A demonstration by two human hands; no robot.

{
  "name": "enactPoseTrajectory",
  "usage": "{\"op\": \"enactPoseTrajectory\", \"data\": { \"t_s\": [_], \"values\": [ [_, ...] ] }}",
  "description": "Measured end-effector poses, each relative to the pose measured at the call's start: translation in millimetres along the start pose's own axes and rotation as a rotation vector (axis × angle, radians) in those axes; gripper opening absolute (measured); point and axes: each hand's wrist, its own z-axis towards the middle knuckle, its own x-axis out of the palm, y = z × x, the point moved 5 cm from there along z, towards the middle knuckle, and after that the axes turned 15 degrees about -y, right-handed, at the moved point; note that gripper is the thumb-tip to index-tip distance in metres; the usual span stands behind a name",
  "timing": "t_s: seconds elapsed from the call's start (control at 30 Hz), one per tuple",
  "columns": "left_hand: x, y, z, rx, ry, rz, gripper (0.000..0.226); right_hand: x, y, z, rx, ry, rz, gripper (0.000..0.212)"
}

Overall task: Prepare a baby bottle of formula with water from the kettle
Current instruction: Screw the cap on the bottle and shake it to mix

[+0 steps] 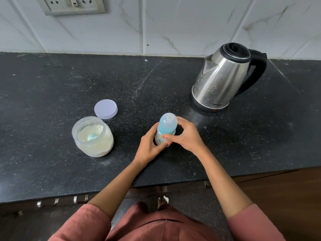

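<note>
On the black counter (52, 84), front-left of the steel kettle (224, 79), we hold the baby bottle (165, 134) upright with its blue dome cap (168, 122) on. Our left hand (149, 145) wraps the bottle body low down; our right hand (186, 136) curls round it near the collar. Both hands are clamped on it, close together. We can't tell if the base touches the counter. Kettle's top is closed, spout pointing left. Well left of the kettle sits the open formula jar (93, 136), powder inside, teal scoop (91, 137) lying in it. The jar's lid (106, 109) lies flat just behind it.
</note>
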Motion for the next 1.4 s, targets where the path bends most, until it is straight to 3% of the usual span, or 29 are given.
{"op": "enactPoseTrajectory", "data": {
  "t_s": [0.3, 0.5, 0.67, 0.77, 0.87, 1.4],
  "values": [
    [-1.4, -4.1, -0.9, 0.028, -0.024, 0.027, 0.056, 10.8, -2.2, -17.8, 0.036, -0.325, 0.041, 0.051],
    [-2.0, -4.1, -0.5, 0.033, -0.034, 0.049, 0.057, 17.8, -3.3, -24.9, 0.088, -0.387, 0.082, 0.051],
    [-2.0, 0.0, 0.3, -0.018, -0.014, -0.001, 0.060, 10.9, -8.7, -11.7, 0.126, -0.108, 0.164, 0.051],
    [-0.8, 3.3, 2.0, -0.035, 0.028, -0.037, 0.062, 6.2, -8.1, -2.6, 0.127, 0.082, 0.247, 0.068],
    [-0.7, 4.1, 2.0, -0.046, 0.038, -0.054, 0.062, 5.5, -4.5, 4.0, 0.090, 0.144, 0.224, 0.067],
    [-0.7, -1.3, -1.1, 0.039, 0.007, 0.054, 0.062, 11.7, 6.9, -16.3, 0.057, -0.280, 0.169, 0.049]
  ]
}}
